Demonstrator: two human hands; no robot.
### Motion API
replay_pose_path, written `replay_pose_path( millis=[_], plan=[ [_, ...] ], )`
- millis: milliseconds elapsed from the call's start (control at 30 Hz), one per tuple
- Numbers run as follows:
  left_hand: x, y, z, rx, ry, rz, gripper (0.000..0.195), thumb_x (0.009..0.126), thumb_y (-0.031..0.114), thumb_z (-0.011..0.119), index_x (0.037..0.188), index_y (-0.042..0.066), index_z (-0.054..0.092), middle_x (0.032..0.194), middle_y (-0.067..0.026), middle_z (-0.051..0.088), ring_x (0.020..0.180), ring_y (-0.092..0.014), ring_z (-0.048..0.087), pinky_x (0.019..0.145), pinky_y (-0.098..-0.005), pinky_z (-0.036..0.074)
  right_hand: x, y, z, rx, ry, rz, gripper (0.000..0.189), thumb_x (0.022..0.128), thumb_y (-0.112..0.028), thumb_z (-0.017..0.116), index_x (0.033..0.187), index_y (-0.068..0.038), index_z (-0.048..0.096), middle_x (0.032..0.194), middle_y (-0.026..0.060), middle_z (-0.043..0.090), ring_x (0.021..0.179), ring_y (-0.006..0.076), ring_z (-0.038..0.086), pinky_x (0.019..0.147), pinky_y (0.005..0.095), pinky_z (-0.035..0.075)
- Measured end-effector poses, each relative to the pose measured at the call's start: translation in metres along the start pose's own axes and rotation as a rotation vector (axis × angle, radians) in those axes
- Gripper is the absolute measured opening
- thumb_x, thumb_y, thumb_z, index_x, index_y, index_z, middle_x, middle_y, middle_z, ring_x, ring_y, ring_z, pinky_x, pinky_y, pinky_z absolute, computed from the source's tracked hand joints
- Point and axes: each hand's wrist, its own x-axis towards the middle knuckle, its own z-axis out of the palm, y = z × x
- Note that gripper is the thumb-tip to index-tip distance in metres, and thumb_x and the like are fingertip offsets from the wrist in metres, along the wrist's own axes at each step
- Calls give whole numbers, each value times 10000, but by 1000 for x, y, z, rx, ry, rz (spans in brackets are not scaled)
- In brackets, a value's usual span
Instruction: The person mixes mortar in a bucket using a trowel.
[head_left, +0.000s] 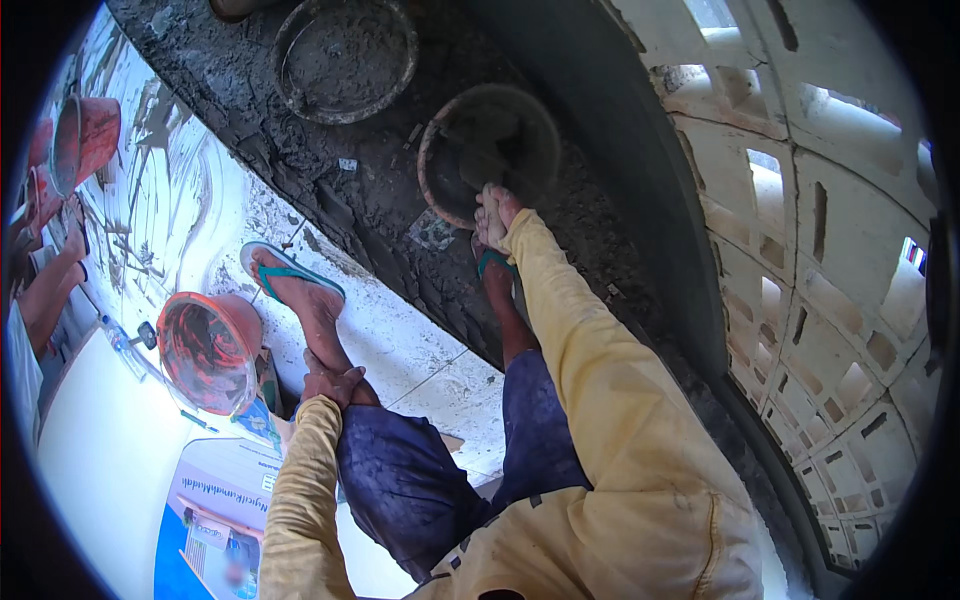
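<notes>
My right hand is closed at the near rim of a round basin. From its fingers a blurred grey tool, trowel-like in shape, reaches into the basin; its exact form cannot be told. Grey mortar or residue darkens the basin's inside. Bent down at the other side, my left hand clasps my left leg below the knee. Farther off stands a second basin, filled with grey mortar. My left foot wears a flip-flop on white tiles; my right foot is partly behind my arm.
Wet mortar covers the dark strip beneath the basins. A pierced block wall rises on the right above a grey rendered band. Left are an orange bucket, more red buckets, another person's legs and a printed banner.
</notes>
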Motion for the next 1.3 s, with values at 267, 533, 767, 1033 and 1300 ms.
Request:
replay_pose_path(
  millis=[267, 533, 767, 1033, 1300],
  plan=[
    [-6, -15, -9, -24, 23, -43, 1184, 728, 457, 782, 1504, -27, 29, 1290, -336, 532, 1195, -433, 550, 1026, -411, 431, -51, 1, 3, -808, 564, -20, 329, 935, -431, 501, 1141, -174, 494, 738, 59, 506, 577, 205, 508, 520, 390, 430],
    [3, -41, -1, -50, 69, -46, 1163, 700, 426, 822, 1476, -63, 107, 1267, -336, 546, 1177, -429, 560, 1002, -405, 446, 21, 51, 11, -523, 212, -87, 165, 923, -334, 573, 1052, -234, 551, 610, 39, 466, 477, 205, 481, 429, 364, 398],
    [4, -10, 5, -146, 56, 100, 1126, 696, 391, 832, 1461, -63, 142, 1271, -334, 540, 1176, -423, 561, 1000, -414, 447, 19, -16, 32, -206, 244, -169, 134, 927, -337, 606, 1000, -250, 535, 584, 4, 424, 433, 153, 418, 384, 328, 338],
    [6, -13, 1, -104, 60, 87, 1166, 691, 418, 824, 1479, -63, 111, 1304, -333, 516, 1202, -427, 541, 1022, -407, 430, -21, 33, 15, -391, 327, -376, 210, 921, -236, 599, 1119, -181, 556, 770, 81, 624, 669, 224, 643, 550, 422, 506],
    [4, -6, -3, -9, 5, 0, 1214, 717, 479, 788, 1497, -44, 21, 1312, -344, 508, 1219, -435, 528, 1031, -406, 427, 5, 60, 4, -768, 628, -782, 540, 921, -208, 576, 1403, -63, 378, 1236, 176, 608, 1153, 298, 574, 948, 393, 456]
  ],
)
